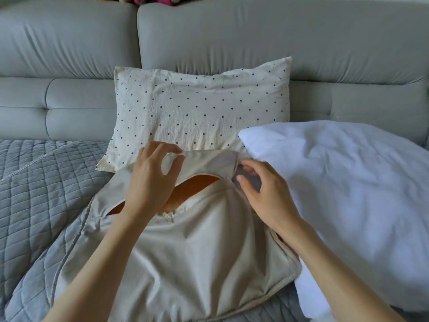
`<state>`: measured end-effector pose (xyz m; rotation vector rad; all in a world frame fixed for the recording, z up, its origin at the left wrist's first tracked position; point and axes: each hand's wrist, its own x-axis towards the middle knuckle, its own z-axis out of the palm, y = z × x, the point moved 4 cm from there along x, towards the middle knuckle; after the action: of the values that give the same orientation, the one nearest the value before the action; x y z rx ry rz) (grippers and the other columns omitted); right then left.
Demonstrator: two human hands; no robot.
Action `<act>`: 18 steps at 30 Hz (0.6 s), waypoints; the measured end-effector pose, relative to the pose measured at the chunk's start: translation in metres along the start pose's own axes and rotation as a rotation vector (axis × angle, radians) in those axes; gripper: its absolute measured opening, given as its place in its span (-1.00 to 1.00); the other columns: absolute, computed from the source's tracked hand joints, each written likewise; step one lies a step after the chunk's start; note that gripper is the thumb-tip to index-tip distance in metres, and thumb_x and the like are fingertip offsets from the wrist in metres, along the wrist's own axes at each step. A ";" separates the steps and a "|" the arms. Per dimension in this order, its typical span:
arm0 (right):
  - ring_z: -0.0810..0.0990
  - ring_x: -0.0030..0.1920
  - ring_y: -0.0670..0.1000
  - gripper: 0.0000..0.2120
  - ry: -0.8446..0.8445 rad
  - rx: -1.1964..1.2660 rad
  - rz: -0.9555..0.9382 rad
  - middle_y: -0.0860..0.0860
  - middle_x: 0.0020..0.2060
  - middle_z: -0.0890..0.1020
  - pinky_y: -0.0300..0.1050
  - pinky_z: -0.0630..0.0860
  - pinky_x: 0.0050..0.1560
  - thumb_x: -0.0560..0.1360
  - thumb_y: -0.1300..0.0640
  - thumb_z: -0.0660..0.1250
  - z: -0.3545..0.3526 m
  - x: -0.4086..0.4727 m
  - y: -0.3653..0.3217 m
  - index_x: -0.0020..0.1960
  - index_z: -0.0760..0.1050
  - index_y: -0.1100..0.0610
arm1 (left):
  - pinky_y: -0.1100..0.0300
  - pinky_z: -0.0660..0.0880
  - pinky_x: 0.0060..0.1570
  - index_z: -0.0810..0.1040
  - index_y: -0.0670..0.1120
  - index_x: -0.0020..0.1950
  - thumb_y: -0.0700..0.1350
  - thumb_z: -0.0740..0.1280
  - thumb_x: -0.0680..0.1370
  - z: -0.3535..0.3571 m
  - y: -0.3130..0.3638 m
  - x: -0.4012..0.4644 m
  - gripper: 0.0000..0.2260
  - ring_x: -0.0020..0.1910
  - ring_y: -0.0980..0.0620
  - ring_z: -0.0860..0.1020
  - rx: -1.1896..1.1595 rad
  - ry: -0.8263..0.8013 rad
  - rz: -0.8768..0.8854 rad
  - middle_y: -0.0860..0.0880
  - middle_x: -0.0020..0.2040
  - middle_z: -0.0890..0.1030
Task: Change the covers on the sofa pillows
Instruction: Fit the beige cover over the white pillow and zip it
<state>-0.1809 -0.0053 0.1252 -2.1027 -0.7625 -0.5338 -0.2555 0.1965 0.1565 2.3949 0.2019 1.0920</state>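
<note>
A beige pillow cover [204, 247] lies on the sofa seat in front of me, its far edge open and showing an orange lining [195, 189]. My left hand [151, 180] hovers over the upper flap of that opening, fingers spread and slightly bent, thumb near the flap. My right hand [262, 189] is at the right end of the opening, its fingers curled by the cover's corner; whether they pinch the fabric is unclear. A bare white pillow [343, 196] lies at the right, touching the cover. A cream pillow with dark dots [199, 110] leans on the sofa back.
The grey sofa back [232, 38] runs across the top. A grey quilted throw [37, 187] covers the seat at left and under the cover. Pink and beige soft items [153, 0] peek over the sofa's top edge.
</note>
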 end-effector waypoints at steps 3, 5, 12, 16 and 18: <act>0.55 0.08 0.06 -0.68 0.003 -0.071 0.024 0.04 0.04 0.59 -0.21 0.38 0.04 0.49 0.05 0.27 -0.043 -0.002 0.020 0.19 0.51 0.17 | 0.25 0.34 0.05 0.58 -0.11 0.01 -0.20 0.30 0.54 0.017 0.023 -0.006 -0.90 0.01 0.06 0.48 -0.065 -0.032 0.048 0.04 0.01 0.51; 0.53 0.12 0.07 -0.71 0.006 -0.155 0.038 0.05 0.09 0.57 -0.17 0.39 0.08 0.52 0.11 0.31 -0.076 0.003 0.040 0.22 0.48 0.17 | 0.25 0.37 0.04 0.58 -0.12 0.01 -0.23 0.29 0.54 0.039 0.042 -0.005 -0.89 -0.02 0.07 0.49 -0.138 -0.088 0.040 0.02 0.01 0.53; 0.40 0.28 0.10 -0.57 -0.011 -0.423 0.248 0.05 0.26 0.48 -0.02 0.32 0.26 0.55 -0.06 0.22 -0.184 0.035 0.136 0.34 0.38 0.11 | 0.11 0.44 0.13 0.42 -0.11 0.26 0.01 0.27 0.55 0.152 0.114 0.042 -0.67 0.09 -0.05 0.51 -0.442 -0.504 -0.333 -0.11 0.22 0.50; 0.33 0.35 0.10 -0.52 -0.028 -0.495 0.424 0.07 0.31 0.43 -0.05 0.28 0.30 0.54 -0.12 0.19 -0.225 0.050 0.204 0.38 0.34 0.09 | 0.08 0.40 0.09 0.23 -0.03 0.43 0.19 0.25 0.51 0.209 0.125 0.064 -0.43 0.08 -0.04 0.43 -0.470 -0.606 -0.597 -0.07 0.14 0.48; 0.34 0.35 0.14 -0.48 -0.041 -0.521 0.500 0.12 0.31 0.43 -0.03 0.29 0.33 0.53 -0.16 0.20 -0.239 0.061 0.239 0.39 0.34 0.10 | -0.03 0.37 0.21 0.13 -0.02 0.48 0.24 0.25 0.49 0.236 0.119 0.073 -0.33 0.25 -0.14 0.38 -0.448 -0.617 -0.703 -0.13 0.28 0.41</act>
<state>0.0005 -0.2944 0.1674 -2.6695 -0.0923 -0.4400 -0.0403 0.0285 0.1334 1.8938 0.4722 0.0501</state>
